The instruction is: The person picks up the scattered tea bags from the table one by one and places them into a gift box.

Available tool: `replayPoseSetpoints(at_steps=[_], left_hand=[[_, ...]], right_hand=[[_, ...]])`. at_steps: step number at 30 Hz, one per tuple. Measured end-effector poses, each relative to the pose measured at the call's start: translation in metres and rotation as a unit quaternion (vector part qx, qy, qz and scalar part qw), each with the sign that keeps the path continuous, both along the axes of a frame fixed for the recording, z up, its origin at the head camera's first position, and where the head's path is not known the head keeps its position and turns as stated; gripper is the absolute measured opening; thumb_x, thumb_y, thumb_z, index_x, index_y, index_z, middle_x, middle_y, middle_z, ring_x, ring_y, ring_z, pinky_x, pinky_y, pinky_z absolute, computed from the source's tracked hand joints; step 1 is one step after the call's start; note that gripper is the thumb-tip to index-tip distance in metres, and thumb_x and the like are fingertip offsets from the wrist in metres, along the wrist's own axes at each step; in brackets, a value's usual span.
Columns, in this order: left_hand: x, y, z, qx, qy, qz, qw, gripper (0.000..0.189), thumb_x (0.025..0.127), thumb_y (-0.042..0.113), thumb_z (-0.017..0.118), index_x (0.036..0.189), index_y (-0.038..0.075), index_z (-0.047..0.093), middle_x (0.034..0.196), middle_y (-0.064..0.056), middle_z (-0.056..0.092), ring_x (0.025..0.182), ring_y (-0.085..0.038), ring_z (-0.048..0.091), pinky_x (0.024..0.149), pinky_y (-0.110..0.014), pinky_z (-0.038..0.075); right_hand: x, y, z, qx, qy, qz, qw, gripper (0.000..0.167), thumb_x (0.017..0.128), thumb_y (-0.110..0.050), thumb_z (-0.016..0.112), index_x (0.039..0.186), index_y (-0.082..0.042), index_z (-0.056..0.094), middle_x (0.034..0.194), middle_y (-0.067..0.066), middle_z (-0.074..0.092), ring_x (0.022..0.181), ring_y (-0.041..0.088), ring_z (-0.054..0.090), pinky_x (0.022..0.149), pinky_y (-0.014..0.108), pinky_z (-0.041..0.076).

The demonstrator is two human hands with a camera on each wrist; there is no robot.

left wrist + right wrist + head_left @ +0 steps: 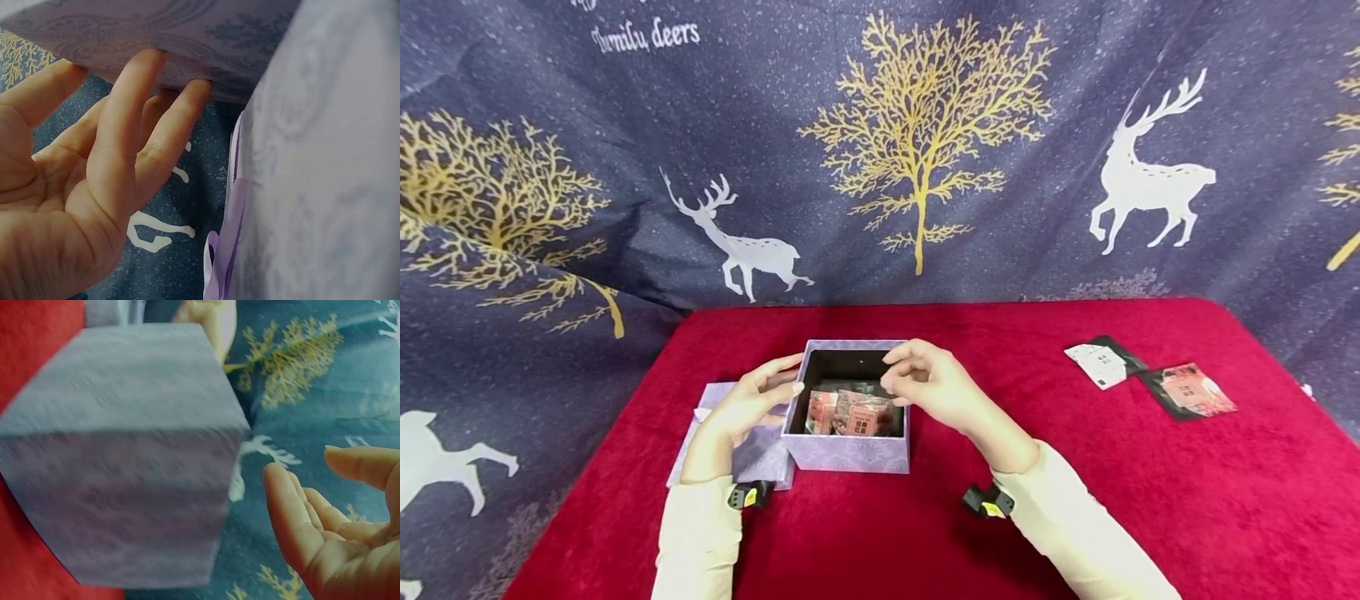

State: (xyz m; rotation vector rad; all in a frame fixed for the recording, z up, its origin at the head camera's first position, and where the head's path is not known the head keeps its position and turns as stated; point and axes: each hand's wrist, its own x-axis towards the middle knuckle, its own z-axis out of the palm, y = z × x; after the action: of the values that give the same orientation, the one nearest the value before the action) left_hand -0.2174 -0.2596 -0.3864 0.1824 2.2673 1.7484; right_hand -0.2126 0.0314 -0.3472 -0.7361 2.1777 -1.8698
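A lavender patterned box (850,455) without its lid holds several tea packets (859,417), red and dark green, on its black inside. Fingertips of my left hand (741,414) rest against the box's left wall, and the fingers are extended in the left wrist view. My right hand (942,390) hovers at the box's right rim with loosely bent fingers. Nothing shows between its thumb and fingers in the right wrist view, where it stands apart from the box wall (119,500).
The lavender lid (763,461), with a ribbon (232,237), lies left of the box, partly beneath my left arm. Two sachets, one white and green (1103,363) and one red (1195,390), lie at the right on the red cloth (1000,333). A printed curtain (1000,167) hangs behind.
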Motion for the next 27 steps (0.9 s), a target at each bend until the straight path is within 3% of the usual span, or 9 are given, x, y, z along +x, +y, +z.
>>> replayPoseSetpoints(at_steps=[3,12,21,27], left_hand=[[0.001,0.0,0.0,-0.002,-0.001,0.001,1.0,0.059,0.095,0.015,0.055,0.148,0.009,0.031,0.148,-0.025,0.036,0.129,-0.044,0.041,0.085,-0.047,0.048],[0.0,0.001,0.0,-0.006,-0.001,0.0,1.0,0.06,0.095,0.017,0.055,0.148,0.009,0.03,0.148,-0.024,0.035,0.13,-0.044,0.04,0.084,-0.045,0.049],[0.001,0.001,0.001,-0.008,-0.001,0.003,1.0,0.059,0.095,0.017,0.055,0.148,0.009,0.03,0.148,-0.024,0.036,0.13,-0.044,0.04,0.084,-0.044,0.049],[0.001,0.001,0.0,-0.006,0.0,0.003,1.0,0.059,0.095,0.017,0.056,0.148,0.008,0.03,0.148,-0.025,0.036,0.129,-0.043,0.041,0.083,-0.044,0.049]], right_hand=[[-0.002,0.009,0.006,-0.006,0.002,-0.018,0.9998,0.026,0.086,0.005,0.056,0.11,0.013,0.052,0.095,0.029,0.064,0.08,0.017,0.064,0.074,0.042,0.056],[-0.011,0.036,0.02,-0.003,0.028,-0.072,0.997,0.026,0.086,0.001,0.063,0.109,0.012,0.054,0.094,0.02,0.065,0.079,0.012,0.062,0.071,0.034,0.056],[-0.015,0.056,0.03,0.038,0.057,-0.122,0.9902,0.027,0.087,-0.002,0.063,0.11,0.009,0.056,0.097,0.023,0.066,0.074,0.002,0.062,0.069,0.027,0.054],[-0.021,0.069,0.031,0.079,0.083,-0.166,0.9794,0.026,0.087,-0.005,0.064,0.109,0.007,0.058,0.1,0.025,0.067,0.071,-0.002,0.061,0.067,0.021,0.052]])
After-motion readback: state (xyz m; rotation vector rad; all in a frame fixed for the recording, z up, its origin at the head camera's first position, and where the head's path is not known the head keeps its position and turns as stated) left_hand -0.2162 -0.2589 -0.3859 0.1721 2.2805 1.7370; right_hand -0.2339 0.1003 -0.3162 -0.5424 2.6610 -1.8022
